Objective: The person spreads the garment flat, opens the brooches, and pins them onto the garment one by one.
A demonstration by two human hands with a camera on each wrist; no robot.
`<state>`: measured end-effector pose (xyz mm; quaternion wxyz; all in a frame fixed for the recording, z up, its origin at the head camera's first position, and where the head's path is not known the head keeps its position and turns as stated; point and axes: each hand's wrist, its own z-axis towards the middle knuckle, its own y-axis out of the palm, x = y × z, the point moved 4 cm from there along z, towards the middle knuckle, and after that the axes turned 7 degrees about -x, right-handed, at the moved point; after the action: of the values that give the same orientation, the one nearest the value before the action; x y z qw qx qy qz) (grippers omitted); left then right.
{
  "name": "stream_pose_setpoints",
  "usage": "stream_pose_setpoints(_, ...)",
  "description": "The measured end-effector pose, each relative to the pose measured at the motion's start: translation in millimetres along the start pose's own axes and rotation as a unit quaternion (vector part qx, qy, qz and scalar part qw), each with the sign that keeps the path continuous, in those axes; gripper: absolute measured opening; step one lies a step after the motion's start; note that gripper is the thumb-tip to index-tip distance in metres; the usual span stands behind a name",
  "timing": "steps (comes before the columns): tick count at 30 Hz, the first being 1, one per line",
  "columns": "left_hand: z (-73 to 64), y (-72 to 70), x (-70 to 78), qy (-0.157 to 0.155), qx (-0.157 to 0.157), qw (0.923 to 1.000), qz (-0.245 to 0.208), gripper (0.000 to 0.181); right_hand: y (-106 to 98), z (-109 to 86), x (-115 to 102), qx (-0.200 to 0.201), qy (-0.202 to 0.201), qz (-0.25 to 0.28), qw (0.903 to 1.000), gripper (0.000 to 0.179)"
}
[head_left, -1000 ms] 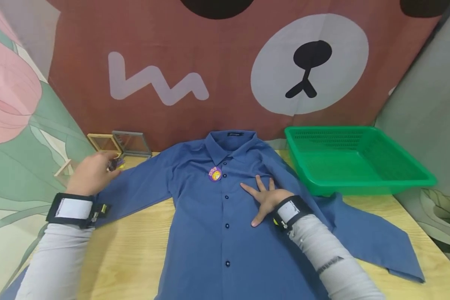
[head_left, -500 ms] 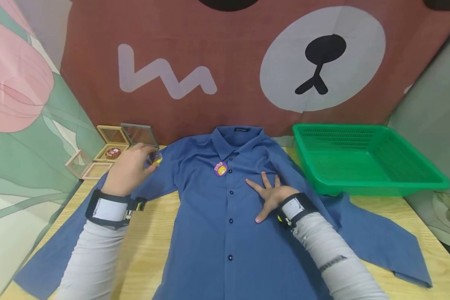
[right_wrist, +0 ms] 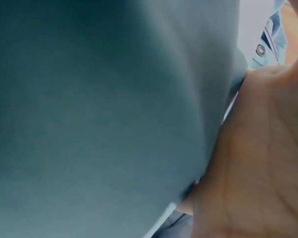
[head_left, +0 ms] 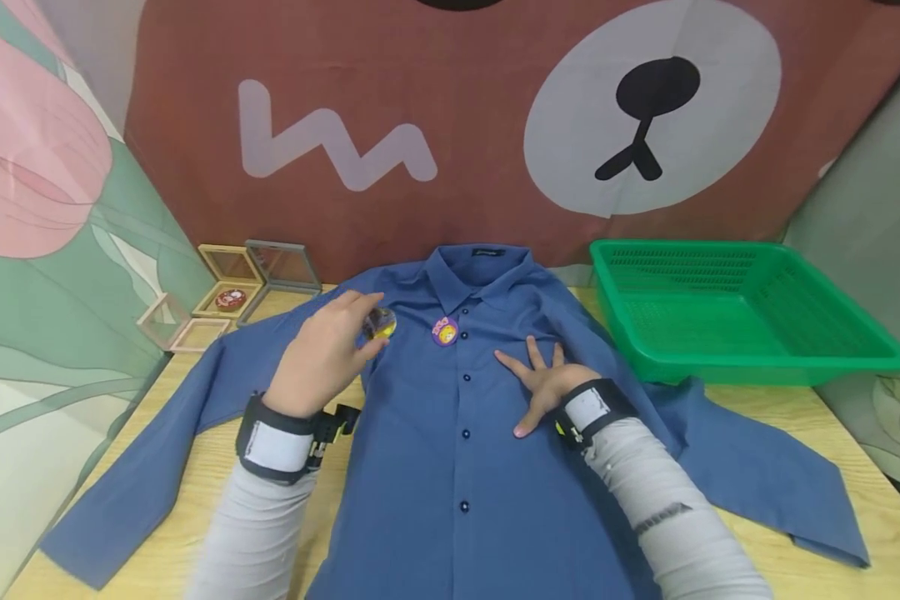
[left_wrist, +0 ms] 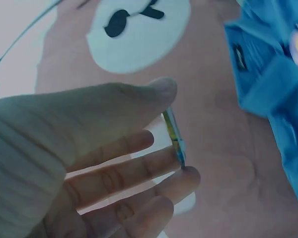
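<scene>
A blue button-up shirt (head_left: 412, 450) lies spread face up, collar at the far side. My left hand (head_left: 322, 354) holds a small round badge (head_left: 381, 323) by its edge, over the chest on the shirt's left side as seen here. In the left wrist view, thumb and fingertips pinch the thin badge (left_wrist: 174, 136), seen edge-on. Beside the button placket sits a purple round badge (head_left: 445, 331) with a yellow character. My right hand (head_left: 546, 387) rests on the chest right of the buttons, fingers spread and holding nothing. Its palm (right_wrist: 258, 158) shows close against the cloth in the right wrist view.
A green plastic basket (head_left: 750, 367) stands at the back right. Open square cases stand at the back left: a yellow one (head_left: 221, 287) holding a red round piece, a grey one (head_left: 288, 265) and a pale pink one (head_left: 198, 333). A bear-print cloth (head_left: 472, 100) hangs behind the wooden table (head_left: 217, 467).
My left hand has moved right with the badge, from near the cases across the sleeve to the shirt's chest. The right hand stays in place. The head view has shifted slightly.
</scene>
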<state>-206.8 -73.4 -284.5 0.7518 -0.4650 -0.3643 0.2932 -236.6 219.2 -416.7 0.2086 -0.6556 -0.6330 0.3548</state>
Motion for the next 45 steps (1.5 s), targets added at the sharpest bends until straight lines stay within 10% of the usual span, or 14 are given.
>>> stream_pose_setpoints(25, 13.8, 23.7, 87.2, 0.104, -0.013, 0.9944, -0.013, 0.061, -5, 9.4, 3, -0.017, -0.005, 0.013, 0.9998, 0.14)
stream_pose_setpoints(32, 12.2, 32.2, 92.9, 0.135, -0.023, 0.9905, -0.014, 0.056, -11, -7.4, -7, 0.052, -0.055, 0.041, 0.9963, 0.092)
stream_pose_setpoints(35, 11.5, 35.2, 93.8, 0.141, -0.022, 0.9895, -0.019, 0.055, -20, -27.9, -12, 0.145, -0.114, 0.075, 0.9799, 0.046)
stream_pose_setpoints(38, 11.8, 36.8, 93.9, 0.144, -0.022, 0.9891, -0.023, 0.056, -28, -55.1, -19, 0.232, -0.187, 0.148, 0.9429, 0.032)
stream_pose_setpoints(45, 15.1, 34.4, 89.3, 0.135, 0.007, 0.9908, -0.011, 0.059, -26, -87.9, -43, 0.229, -0.234, 0.403, 0.855, 0.043)
